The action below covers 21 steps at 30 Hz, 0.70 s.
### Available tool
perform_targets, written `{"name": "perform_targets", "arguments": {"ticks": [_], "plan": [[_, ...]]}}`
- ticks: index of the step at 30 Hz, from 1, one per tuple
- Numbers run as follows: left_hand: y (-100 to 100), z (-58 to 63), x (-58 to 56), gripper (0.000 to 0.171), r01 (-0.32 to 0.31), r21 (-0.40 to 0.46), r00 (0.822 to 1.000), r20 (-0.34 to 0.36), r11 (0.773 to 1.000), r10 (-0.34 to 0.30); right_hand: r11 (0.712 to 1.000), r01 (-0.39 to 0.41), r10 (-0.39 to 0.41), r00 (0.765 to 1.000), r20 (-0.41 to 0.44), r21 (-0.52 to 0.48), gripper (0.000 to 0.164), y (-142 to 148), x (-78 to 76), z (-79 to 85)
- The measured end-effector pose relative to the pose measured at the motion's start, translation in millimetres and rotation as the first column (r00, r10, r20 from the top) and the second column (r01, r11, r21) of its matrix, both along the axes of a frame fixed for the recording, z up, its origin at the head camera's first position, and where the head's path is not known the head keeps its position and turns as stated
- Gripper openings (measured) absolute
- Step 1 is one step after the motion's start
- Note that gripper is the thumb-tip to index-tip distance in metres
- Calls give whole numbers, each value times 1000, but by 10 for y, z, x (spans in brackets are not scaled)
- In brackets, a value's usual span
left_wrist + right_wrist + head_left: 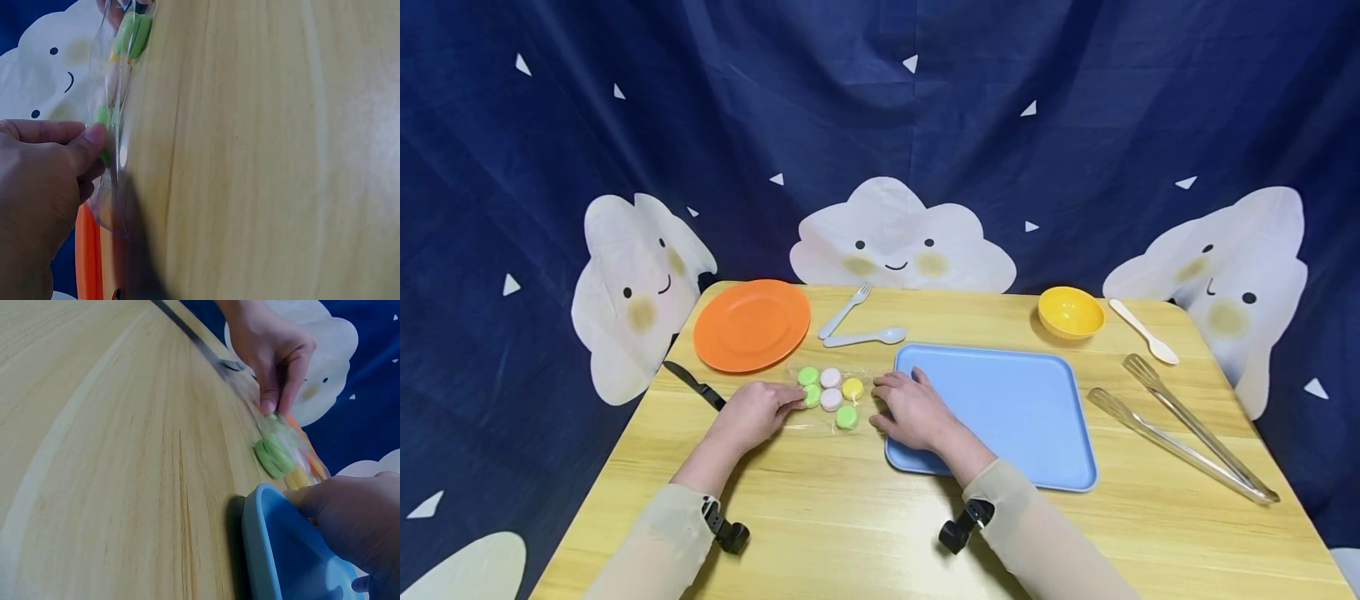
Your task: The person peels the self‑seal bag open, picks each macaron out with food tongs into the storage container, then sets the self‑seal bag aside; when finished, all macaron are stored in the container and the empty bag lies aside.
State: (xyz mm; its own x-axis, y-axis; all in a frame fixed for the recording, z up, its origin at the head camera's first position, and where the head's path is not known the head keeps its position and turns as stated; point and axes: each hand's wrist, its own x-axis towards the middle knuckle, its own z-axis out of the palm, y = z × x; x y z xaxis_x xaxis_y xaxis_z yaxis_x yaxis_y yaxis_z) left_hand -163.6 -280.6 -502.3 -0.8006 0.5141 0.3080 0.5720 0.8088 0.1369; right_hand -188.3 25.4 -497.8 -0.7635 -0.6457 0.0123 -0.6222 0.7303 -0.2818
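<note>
A clear plastic bag [812, 428] with several macarons in it lies on the table, left of a blue tray [1000, 408]. Inside show green macarons [846, 417], pale pink ones [831, 400] and a yellow one [852, 388]. My left hand [748, 417] pinches the bag's left side between thumb and fingers, at a green macaron [102, 115]. Over the tray's left rim, my right hand [917, 412] has its fingers spread at the bag's right edge. Whether those fingertips touch the plastic is hard to tell.
Behind the left hand lie an orange plate [752, 325] and a black knife [694, 383]. A light fork [845, 311] and spoon [865, 337] are beyond the bag. Right of the tray are metal tongs [1187, 442], a yellow bowl [1071, 315] and a white spoon [1144, 331].
</note>
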Motion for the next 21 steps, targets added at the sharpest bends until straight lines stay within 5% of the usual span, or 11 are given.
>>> {"name": "perform_targets", "arguments": {"ticks": [9, 16, 21], "plan": [[-22, 47, -22, 22, -9, 131, 1000, 6, 991, 9, 1000, 1, -1, 1000, -7, 15, 49, -13, 2, -9], [10, 87, -20, 17, -34, 82, 995, 101, 996, 25, 1000, -1, 1, 1000, -13, 25, 49, -15, 21, -12], [32, 76, -13, 7, -80, 122, 987, 149, 989, 61, 1000, 0, 0, 1000, -9, 28, 48, -16, 27, -1]]}}
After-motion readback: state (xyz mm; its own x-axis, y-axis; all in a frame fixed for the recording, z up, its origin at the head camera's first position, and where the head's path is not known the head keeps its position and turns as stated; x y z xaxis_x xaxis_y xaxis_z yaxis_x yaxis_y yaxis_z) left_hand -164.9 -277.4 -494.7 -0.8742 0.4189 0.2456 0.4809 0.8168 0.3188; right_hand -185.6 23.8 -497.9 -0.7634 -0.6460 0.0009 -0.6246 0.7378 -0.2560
